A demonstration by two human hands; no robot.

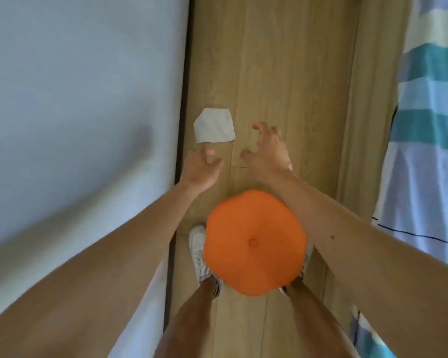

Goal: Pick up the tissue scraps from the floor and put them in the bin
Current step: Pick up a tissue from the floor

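Two hands reach down over the wooden floor (274,60), both empty: the left hand (201,167) has loosely spread fingers just short of the tissue scrap, and the right hand (265,151) is clawed wide, off to the scrap's right. One tissue scrap (214,125) lies flat by the dark baseboard (184,99). One orange round object (255,242) hides most of two sneakers (197,248). Striped fabric (429,112) is cut off at right.

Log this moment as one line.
tissue scrap on floor | left hand open, nearest | right hand open | bin unseen
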